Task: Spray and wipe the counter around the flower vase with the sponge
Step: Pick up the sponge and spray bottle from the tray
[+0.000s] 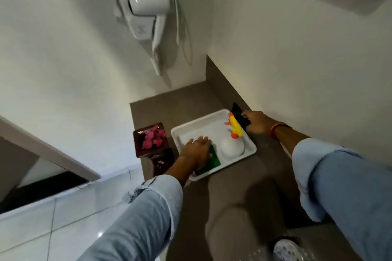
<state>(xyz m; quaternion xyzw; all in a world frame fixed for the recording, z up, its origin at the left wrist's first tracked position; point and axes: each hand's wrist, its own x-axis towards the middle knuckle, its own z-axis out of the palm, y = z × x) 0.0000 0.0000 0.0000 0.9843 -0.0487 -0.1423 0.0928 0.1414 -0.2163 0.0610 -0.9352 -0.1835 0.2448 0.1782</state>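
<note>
A white tray [249,150] sits on the brown counter [169,110]. A white spray bottle [232,148] with a yellow and orange trigger head lies inside it. My left hand [196,150] rests flat on a green sponge [213,161] at the tray's near left corner, and the fingers cover most of the sponge. A dark square vase with pink flowers [151,139] stands just left of the tray, close to the counter's left edge. My right hand [257,123] grips a flat black object [238,115] standing against the wall behind the tray.
A white wall-mounted hair dryer [146,17] with a dangling cord hangs above the counter's far end. Walls close the counter at the back and right. Pale floor tiles [63,218] lie below to the left. A white perforated item [286,249] shows at the bottom edge.
</note>
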